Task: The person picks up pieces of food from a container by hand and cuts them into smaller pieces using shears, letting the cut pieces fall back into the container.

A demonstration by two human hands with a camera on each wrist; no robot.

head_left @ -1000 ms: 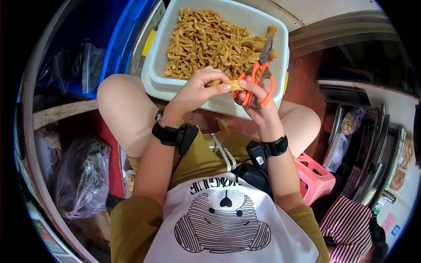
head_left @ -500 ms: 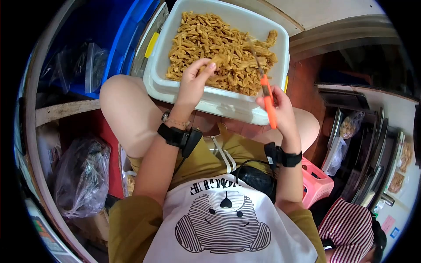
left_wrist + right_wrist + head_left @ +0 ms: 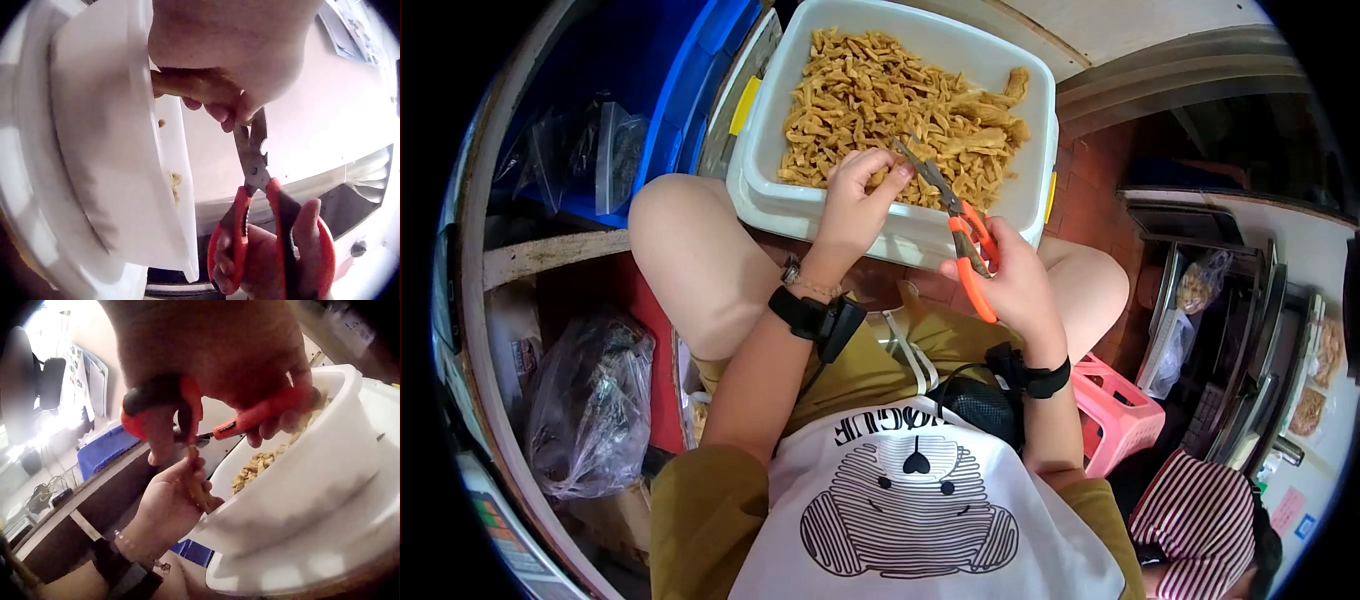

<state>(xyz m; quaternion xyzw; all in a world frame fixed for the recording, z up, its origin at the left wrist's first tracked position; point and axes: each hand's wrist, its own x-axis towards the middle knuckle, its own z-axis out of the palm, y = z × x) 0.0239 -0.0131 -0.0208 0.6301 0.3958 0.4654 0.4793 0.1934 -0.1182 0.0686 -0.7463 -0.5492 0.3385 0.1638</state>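
Note:
In my left hand (image 3: 858, 205) I pinch a long yellow-brown piece of food (image 3: 206, 86), like a pickled vegetable, over the near side of a white tub (image 3: 810, 215). My right hand (image 3: 1018, 285) grips orange-handled scissors (image 3: 960, 213) by their loops. In the left wrist view the scissor blades (image 3: 251, 150) stand parted at the tip of the piece, right by the left fingertips. The right wrist view shows the piece (image 3: 199, 492) running along the left palm. Inside the tub lies a heap of cut yellow-brown strips (image 3: 870, 100), with larger uncut pieces (image 3: 990, 110) at its right side.
A blue bin (image 3: 670, 100) with plastic bags stands at the left. Lower left is a filled clear plastic bag (image 3: 590, 400). A pink stool (image 3: 1120, 415) is beside my right knee, and another person in a striped shirt (image 3: 1200, 520) is at the lower right.
The hands were together over the tub's near edge, then parted, the left reaching over the heap. Now the right hand has brought the scissors back left, their blades meeting the left fingertips.

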